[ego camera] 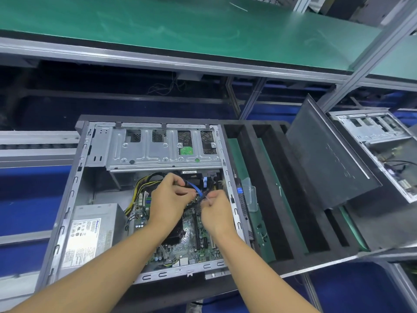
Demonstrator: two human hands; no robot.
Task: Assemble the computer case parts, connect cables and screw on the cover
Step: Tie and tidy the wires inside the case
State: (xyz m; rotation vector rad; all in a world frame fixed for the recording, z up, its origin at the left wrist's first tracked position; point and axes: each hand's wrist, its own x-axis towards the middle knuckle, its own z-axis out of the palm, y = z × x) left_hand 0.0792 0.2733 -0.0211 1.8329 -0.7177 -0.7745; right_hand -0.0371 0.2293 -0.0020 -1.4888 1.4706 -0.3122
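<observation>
Head view: left hand (170, 201) pinches a thin blue flat cable (194, 188), and right hand (217, 210) pinches a black wire bundle (202, 198) — probably steadying both to mate their connectors.

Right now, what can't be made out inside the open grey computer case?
Head view:
- blue flat cable end: hidden in left hand
- black wires plug: covered by right hand
- silver power supply label: print too small
- green motherboard middle: under both hands
</observation>
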